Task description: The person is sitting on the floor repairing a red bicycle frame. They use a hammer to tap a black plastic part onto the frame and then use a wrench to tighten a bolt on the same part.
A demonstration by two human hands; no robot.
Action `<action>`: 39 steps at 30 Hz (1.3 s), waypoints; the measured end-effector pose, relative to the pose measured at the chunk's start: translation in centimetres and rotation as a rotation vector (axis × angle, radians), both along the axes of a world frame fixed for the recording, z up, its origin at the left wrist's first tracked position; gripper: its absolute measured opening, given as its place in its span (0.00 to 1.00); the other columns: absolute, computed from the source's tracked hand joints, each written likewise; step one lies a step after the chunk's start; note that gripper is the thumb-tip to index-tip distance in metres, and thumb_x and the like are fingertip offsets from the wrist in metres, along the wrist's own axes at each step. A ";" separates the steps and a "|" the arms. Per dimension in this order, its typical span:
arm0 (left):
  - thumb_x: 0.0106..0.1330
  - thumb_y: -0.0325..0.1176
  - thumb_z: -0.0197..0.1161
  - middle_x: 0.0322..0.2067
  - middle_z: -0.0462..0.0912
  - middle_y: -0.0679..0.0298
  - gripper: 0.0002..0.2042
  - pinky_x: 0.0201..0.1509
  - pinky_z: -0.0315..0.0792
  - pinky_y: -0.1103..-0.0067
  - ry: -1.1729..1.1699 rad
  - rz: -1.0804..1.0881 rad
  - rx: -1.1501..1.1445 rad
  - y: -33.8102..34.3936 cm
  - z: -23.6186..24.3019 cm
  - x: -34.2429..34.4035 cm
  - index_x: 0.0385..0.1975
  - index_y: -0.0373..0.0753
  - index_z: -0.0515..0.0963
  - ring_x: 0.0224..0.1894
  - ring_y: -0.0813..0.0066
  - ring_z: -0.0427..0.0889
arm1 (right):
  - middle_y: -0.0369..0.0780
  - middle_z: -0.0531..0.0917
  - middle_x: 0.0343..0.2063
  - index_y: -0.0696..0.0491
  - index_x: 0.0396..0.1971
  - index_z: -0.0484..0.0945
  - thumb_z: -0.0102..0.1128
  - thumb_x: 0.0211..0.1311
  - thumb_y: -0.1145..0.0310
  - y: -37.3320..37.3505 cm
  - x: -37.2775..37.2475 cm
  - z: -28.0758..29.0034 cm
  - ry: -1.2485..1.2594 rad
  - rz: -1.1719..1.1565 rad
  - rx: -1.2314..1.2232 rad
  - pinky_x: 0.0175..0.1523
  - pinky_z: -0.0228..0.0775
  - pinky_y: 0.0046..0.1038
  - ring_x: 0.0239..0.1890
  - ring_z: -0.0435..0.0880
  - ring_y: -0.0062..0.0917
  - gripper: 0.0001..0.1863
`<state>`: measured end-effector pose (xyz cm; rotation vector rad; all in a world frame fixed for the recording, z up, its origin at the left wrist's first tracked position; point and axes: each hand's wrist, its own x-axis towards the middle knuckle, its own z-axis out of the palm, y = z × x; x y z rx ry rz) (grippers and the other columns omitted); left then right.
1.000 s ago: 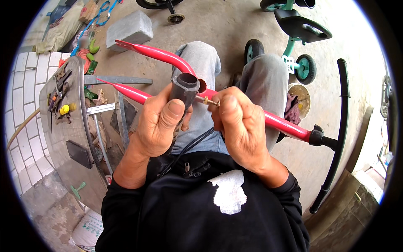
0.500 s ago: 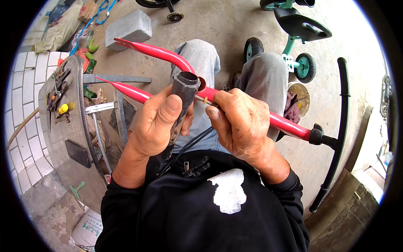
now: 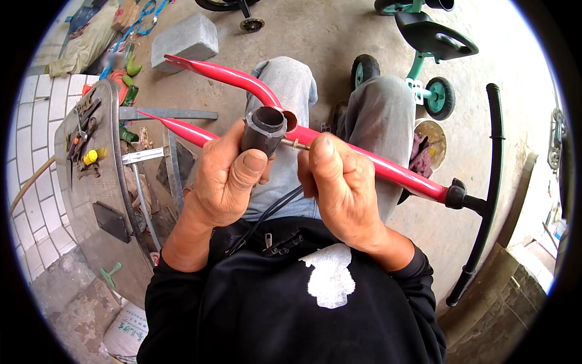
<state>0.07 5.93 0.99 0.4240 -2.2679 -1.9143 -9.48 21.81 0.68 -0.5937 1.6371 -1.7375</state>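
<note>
My left hand (image 3: pixel 221 185) is closed round a dark tube (image 3: pixel 264 136), its hollow end facing up beside the round opening in the red bike frame (image 3: pixel 400 175). A threaded bolt (image 3: pixel 294 144) with a small nut on it sticks out to the right of the tube. My right hand (image 3: pixel 339 188) is closed at the bolt's outer end, the fingertips partly hidden. Two red fork arms (image 3: pixel 233 77) point left, and a black handlebar (image 3: pixel 494 151) is at the frame's right end. Black cables (image 3: pixel 273 209) hang below my hands over my lap.
A metal table (image 3: pixel 85 182) with tools stands at my left by loose bars and clutter. A grey block (image 3: pixel 185 42) lies ahead. A teal tricycle (image 3: pixel 433 39) and a bucket (image 3: pixel 438 136) are beyond my right knee. A low wall (image 3: pixel 503 279) is at right.
My right hand has turned at the bolt since half a second ago, its knuckles now upright. The tube's open end has dipped slightly down and toward me in my left hand.
</note>
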 end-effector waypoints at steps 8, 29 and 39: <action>0.69 0.61 0.47 0.19 0.73 0.60 0.31 0.26 0.70 0.79 -0.079 0.036 0.284 0.7 0.4 -0.4 0.33 0.30 0.72 0.20 0.76 0.72 | 0.37 0.70 0.18 0.57 0.40 0.76 0.69 0.51 0.74 -0.5 -1.3 -1.9 0.988 -0.161 -0.015 0.21 0.65 0.28 0.18 0.73 0.28 0.16; 0.70 0.59 0.49 0.21 0.72 0.68 0.30 0.25 0.65 0.84 -0.059 -0.083 0.208 -1.3 0.4 -0.1 0.44 0.31 0.72 0.21 0.84 0.70 | 0.34 0.74 0.16 0.58 0.35 0.74 0.45 0.75 0.57 -0.8 1.2 1.3 0.146 -0.074 0.144 0.23 0.60 0.17 0.18 0.69 0.14 0.19; 0.76 0.49 0.46 0.17 0.68 0.71 0.21 0.22 0.62 0.85 -0.024 -0.128 0.497 -2.3 -0.5 -1.7 0.42 0.34 0.74 0.18 0.86 0.67 | 0.40 0.73 0.21 0.58 0.39 0.73 0.64 0.57 0.77 -1.9 -1.2 0.2 1.005 -0.122 0.215 0.22 0.64 0.30 0.20 0.75 0.29 0.12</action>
